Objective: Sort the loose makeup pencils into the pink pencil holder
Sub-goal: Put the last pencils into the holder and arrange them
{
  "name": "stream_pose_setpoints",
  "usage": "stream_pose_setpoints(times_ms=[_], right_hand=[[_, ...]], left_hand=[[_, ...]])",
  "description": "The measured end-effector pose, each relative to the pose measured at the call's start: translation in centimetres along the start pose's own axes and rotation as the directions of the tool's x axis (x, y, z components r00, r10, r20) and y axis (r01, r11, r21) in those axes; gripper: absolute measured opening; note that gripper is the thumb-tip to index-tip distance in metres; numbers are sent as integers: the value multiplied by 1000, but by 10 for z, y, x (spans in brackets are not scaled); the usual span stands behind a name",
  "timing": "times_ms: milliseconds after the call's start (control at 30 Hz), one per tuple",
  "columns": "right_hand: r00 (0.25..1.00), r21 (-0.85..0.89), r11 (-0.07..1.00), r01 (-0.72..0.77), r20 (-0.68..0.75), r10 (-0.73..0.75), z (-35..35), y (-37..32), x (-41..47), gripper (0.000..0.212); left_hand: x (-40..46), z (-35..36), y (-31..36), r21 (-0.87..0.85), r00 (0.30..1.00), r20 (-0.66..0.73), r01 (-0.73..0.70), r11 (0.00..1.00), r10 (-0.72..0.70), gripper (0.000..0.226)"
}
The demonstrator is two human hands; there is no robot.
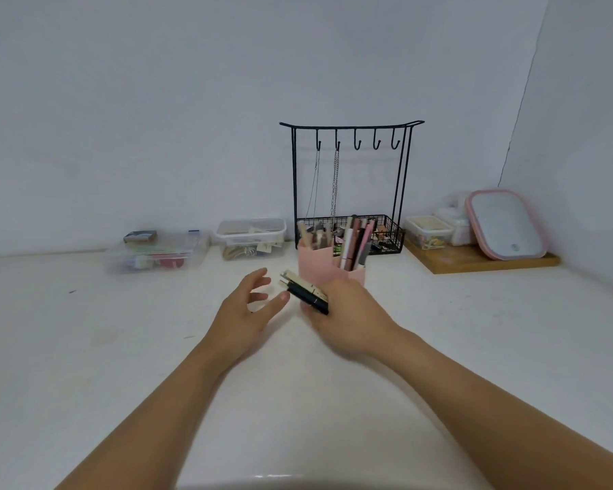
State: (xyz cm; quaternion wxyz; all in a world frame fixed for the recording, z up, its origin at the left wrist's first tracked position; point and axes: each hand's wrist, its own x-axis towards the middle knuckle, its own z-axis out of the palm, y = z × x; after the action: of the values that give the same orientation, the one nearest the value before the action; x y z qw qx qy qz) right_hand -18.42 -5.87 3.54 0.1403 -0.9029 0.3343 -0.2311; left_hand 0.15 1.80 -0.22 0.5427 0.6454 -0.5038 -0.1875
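Plain pale walls (pixel 156 100) meet in a corner behind a white tabletop (pixel 85 348).

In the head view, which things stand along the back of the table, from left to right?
Clear storage box → clear lidded tub → pink pencil holder, in front of the black wire rack → small clear containers → pink-rimmed lid leaning on the wooden board.

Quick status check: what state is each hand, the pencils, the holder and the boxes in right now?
Left hand: open, fingers spread, holding nothing.
Right hand: grips a bundle of pencils.
Pink pencil holder: upright, already holding pencils.
Clear boxes: the nearer lidless.
Pink-rimmed lid: leaning against the wall.
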Motion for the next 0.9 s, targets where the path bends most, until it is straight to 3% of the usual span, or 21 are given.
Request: stream_pose_setpoints(times_ms=[100,233,367,433,500,600,633,733,900], right_hand=[[993,173,981,84,68,-97,0,-10,-2,32],[982,347,932,101,118,-150,2,-14,-6,45],[987,423,900,107,65,-148,-2,-14,-6,33],[995,628,773,89,-96,-37,-17,-21,-1,33],[973,830,547,110,-202,112,-33,-30,11,39],[956,975,194,112,-159,248,-37,-39,26,39],[955,977,185,107,-153,256,-32,-40,28,39],[937,922,370,114,-224,267,-11,-44,24,44],[939,854,500,143,-277,205,9,-56,23,52]], left_hand=[[2,-1,-2,-54,1000,26,9,999,-7,86],[4,0,-10,-60,997,39,-60,996,62,68],[6,1,-12,-56,999,19,-48,997,49,54],[6,1,-13,-70,999,19,-45,997,47,50],[5,1,-13,-70,999,31,-37,997,40,51],[2,0,-8,-75,998,51,-20,997,24,51],[1,0,-6,-98,998,62,-12,995,19,51],[0,0,-4,-141,997,75,14,990,-3,55],[-1,0,-3,-113,998,55,3,994,4,40]])
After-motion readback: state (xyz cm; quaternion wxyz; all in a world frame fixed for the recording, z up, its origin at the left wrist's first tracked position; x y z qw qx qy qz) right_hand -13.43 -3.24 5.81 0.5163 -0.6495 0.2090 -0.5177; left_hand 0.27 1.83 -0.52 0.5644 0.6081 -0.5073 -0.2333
